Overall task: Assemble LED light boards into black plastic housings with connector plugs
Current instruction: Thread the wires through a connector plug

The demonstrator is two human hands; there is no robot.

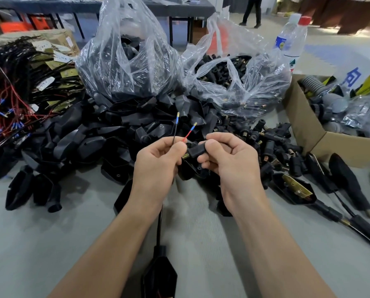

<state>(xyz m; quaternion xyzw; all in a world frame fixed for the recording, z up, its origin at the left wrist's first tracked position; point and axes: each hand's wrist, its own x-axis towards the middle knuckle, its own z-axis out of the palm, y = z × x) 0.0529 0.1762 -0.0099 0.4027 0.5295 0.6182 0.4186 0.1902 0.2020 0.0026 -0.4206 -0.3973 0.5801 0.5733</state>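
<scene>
- At the near edge of the grey desk (50, 233), in the middle, lies 1 black housing (159, 276). A black cable (159, 224) runs from it up to the underside of the left hand.
- The left hand (156, 162) is raised over the middle of the desk. Its fingers are curled and pinch 2 thin wires, a black wire (175, 131) and a red wire (187, 136). Each wire ends in a blue sleeve with a brass tip and points up and away.
- The right hand (227, 155) is just beside the left, its fingers curled around a black connector plug (195, 152). The plug's brass end points toward the left hand, and the red wire reaches the plug's top.
- Toward the right edge lies a finished housing with a brass LED board (295, 188) inside, its cable trailing to the near right corner.
- Behind the hands, loose connector plugs (274, 143) are scattered on the right, and a heap of empty housings (115, 130) fills the middle.
- At the left edge is a tangle of LED boards with red and black wires (18, 87).
- At the right edge stands an open cardboard box (304, 130) holding mixed parts.
- Further back, 2 clear plastic bags stand side by side: the left bag (126, 50) holds housings, the right bag (233, 78) holds plugs.
- Behind the right bag stand 2 plastic bottles (293, 39).
- Far off, a person's legs (251, 11) are visible on the floor.
</scene>
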